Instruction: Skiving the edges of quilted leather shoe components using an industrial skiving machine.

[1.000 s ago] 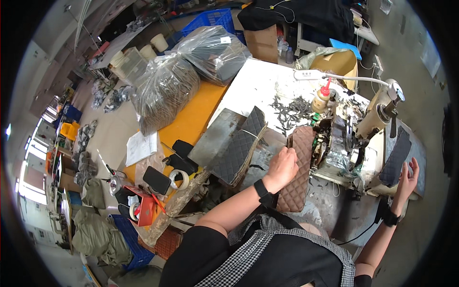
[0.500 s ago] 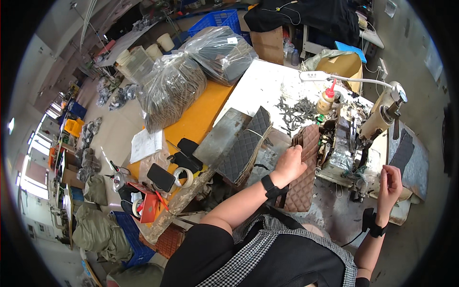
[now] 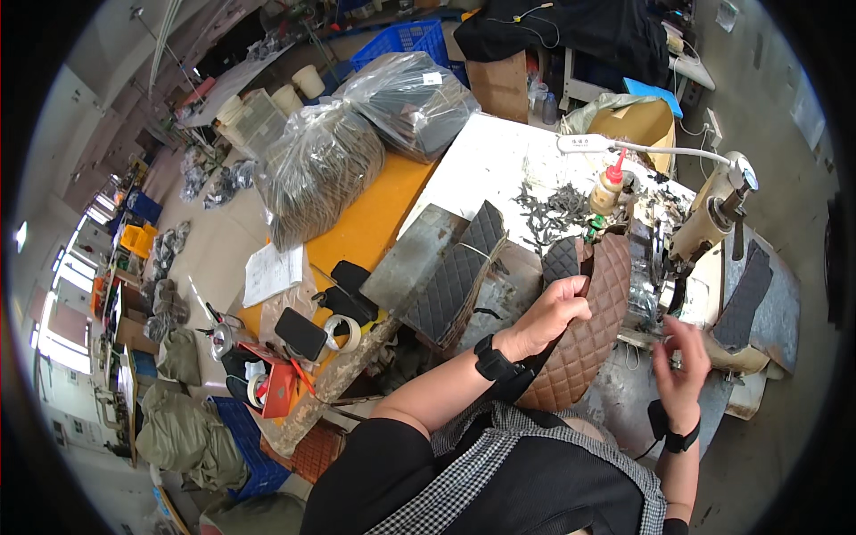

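Note:
My left hand (image 3: 548, 321) is closed on the edge of a brown quilted panel (image 3: 588, 334), raised and tilted in front of the machine. A dark quilted piece (image 3: 562, 259) shows behind the panel's left edge; whether the two are joined I cannot tell. My right hand (image 3: 682, 367) is empty, fingers apart, just right of the panel. Beyond it stands a bench machine (image 3: 704, 232) with a metal head, its lower part partly hidden by the panel. A banded stack of dark quilted panels (image 3: 456, 276) lies left of my left hand.
Black trimmings (image 3: 548, 214) and a red-tipped bottle (image 3: 606, 189) sit on the white tabletop (image 3: 486, 147). A dark strip (image 3: 742, 299) lies on the metal plate at right. Large clear bags (image 3: 325, 169), a phone (image 3: 300, 333) and a tape roll (image 3: 343, 333) rest at left.
The brown panel has been lifted and swung right by my left hand, uncovering the dark piece behind it. My right hand has come left and nearer, toward the panel.

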`<state>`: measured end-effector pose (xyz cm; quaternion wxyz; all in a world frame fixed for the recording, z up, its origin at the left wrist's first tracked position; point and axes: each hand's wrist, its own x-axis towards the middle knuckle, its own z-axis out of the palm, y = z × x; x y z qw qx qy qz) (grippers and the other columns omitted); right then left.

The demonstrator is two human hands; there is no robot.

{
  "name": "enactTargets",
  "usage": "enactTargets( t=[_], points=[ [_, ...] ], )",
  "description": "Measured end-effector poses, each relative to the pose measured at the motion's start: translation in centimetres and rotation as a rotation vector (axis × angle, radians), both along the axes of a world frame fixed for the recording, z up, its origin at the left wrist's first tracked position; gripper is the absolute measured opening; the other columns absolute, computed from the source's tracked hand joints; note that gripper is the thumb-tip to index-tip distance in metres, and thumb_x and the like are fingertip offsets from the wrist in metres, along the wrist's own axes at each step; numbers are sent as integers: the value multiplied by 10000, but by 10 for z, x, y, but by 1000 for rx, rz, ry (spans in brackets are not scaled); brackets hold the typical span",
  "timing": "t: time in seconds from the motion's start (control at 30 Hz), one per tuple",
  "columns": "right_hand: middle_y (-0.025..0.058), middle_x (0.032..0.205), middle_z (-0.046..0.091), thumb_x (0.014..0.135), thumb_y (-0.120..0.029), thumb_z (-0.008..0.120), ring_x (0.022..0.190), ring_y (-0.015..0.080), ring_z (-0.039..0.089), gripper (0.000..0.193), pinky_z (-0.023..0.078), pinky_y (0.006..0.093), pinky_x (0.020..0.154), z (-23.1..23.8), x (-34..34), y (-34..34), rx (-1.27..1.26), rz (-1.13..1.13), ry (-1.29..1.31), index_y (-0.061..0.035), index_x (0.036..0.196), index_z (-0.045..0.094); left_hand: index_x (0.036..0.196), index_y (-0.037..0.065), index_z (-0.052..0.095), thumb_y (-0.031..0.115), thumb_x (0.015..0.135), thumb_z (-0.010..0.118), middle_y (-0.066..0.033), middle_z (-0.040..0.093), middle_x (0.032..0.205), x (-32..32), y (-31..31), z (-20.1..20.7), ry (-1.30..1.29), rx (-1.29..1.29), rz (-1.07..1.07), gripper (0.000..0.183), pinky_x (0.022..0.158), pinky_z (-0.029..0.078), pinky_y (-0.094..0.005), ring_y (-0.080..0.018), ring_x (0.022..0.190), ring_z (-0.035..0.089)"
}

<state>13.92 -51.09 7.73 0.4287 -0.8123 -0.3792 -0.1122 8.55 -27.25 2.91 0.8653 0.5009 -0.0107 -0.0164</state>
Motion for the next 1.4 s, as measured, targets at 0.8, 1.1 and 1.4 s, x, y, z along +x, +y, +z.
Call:
enactTargets(
  t=[0.8, 1.1, 1.4],
  points=[
    [156, 1307, 533, 817, -203, 680, 1206, 320, 510, 527, 421, 400, 981, -68, -22, 53, -90, 370, 335, -56, 1296, 519, 1203, -58, 537, 18, 765, 534, -103, 637, 1136, -14, 9, 80, -230, 168, -5, 444, 939, 446, -296, -157, 1043, 602],
    [170, 1160, 578, 693, 20, 727, 853, 276, 642, 434, 550, 330, 697, -32, 19, 11, -3, 12, -392, -14, 1112, 623, 862, 52, 484, -58, 803, 510, 49, 481, 826, -16, -35, 24, 144, 99, -4, 127, 703, 373, -190, -29, 770, 452],
    [150, 1109, 627, 721, -6, 644, 885, 276, 639, 369, 546, 335, 716, -78, 19, 7, -80, 35, -387, 16, 1089, 621, 1289, 34, 283, -75, 869, 528, -154, 637, 1049, -27, -45, 4, 200, 219, -19, 498, 771, 506, -247, -132, 904, 625]
  ],
)
